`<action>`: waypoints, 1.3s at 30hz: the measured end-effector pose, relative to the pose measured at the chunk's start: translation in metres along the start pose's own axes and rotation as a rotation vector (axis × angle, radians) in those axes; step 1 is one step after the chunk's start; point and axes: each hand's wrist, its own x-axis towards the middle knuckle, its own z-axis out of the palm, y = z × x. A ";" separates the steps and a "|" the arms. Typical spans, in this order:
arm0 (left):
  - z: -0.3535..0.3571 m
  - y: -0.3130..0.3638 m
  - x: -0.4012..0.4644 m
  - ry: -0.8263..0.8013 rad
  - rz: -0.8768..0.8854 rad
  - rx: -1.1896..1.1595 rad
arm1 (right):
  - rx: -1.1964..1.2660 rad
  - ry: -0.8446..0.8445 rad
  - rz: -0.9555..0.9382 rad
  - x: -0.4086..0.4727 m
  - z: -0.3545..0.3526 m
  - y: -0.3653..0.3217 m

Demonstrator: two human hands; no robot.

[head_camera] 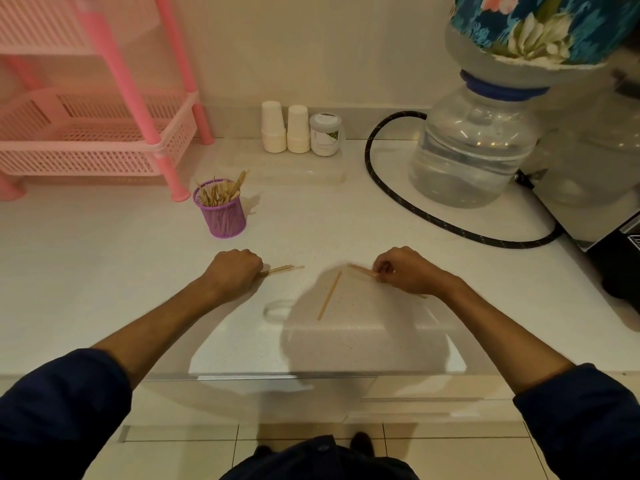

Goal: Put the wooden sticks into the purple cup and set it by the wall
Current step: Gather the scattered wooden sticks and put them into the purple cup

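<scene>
A purple mesh cup (221, 216) stands on the white counter, left of centre, with several wooden sticks upright in it. My left hand (235, 270) grips a small bundle of wooden sticks (282, 269) whose ends poke out to the right, low over the counter. My right hand (403, 271) pinches a wooden stick (360, 270) that points left. One loose wooden stick (329, 295) lies slanted on the counter between my hands.
A pink plastic rack (104, 133) stands at the back left. Two stacks of white cups (285, 128) and a small jar (325, 134) line the wall. A water bottle (474, 147) with a black hose (415, 211) fills the right side.
</scene>
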 end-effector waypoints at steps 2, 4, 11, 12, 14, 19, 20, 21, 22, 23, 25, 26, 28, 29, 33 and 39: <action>-0.001 -0.003 -0.002 -0.016 0.013 -0.045 | 0.135 0.052 0.015 0.002 -0.005 -0.005; -0.002 -0.009 -0.004 -0.033 -0.006 -0.117 | 0.242 0.101 0.045 0.005 -0.012 -0.009; -0.028 -0.039 0.001 0.298 -0.103 -0.472 | 0.716 0.205 0.094 0.021 -0.024 -0.020; -0.034 -0.044 0.003 0.363 -0.137 -0.549 | 0.784 0.225 0.093 0.025 -0.025 -0.024; -0.050 -0.054 0.007 0.456 -0.236 -0.751 | 0.908 0.246 0.075 0.035 -0.027 -0.036; -0.081 -0.088 0.015 0.560 -0.371 -1.262 | 1.136 0.285 0.018 0.063 -0.030 -0.072; -0.084 -0.095 0.015 0.606 -0.392 -1.273 | 1.180 0.294 0.015 0.069 -0.030 -0.079; -0.087 -0.101 0.015 0.651 -0.403 -1.271 | 1.223 0.301 0.017 0.075 -0.030 -0.087; -0.089 -0.105 0.015 0.691 -0.410 -1.257 | 1.256 0.307 0.022 0.081 -0.030 -0.095; -0.089 -0.110 0.016 0.723 -0.417 -1.249 | 1.273 0.314 0.026 0.086 -0.031 -0.103; -0.090 -0.120 0.017 0.770 -0.452 -1.241 | 1.287 0.334 0.022 0.099 -0.033 -0.122; -0.090 -0.124 0.018 0.784 -0.469 -1.241 | 1.302 0.351 0.013 0.106 -0.035 -0.133; -0.088 -0.133 0.023 0.805 -0.499 -1.253 | 1.348 0.399 -0.011 0.118 -0.037 -0.157; -0.087 -0.136 0.027 0.817 -0.512 -1.268 | 1.367 0.431 -0.021 0.124 -0.038 -0.169; -0.078 -0.136 0.043 0.826 -0.549 -1.288 | 1.408 0.551 -0.061 0.154 -0.039 -0.219; -0.054 -0.127 0.053 0.835 -0.617 -1.163 | 1.161 0.697 -0.031 0.194 -0.016 -0.263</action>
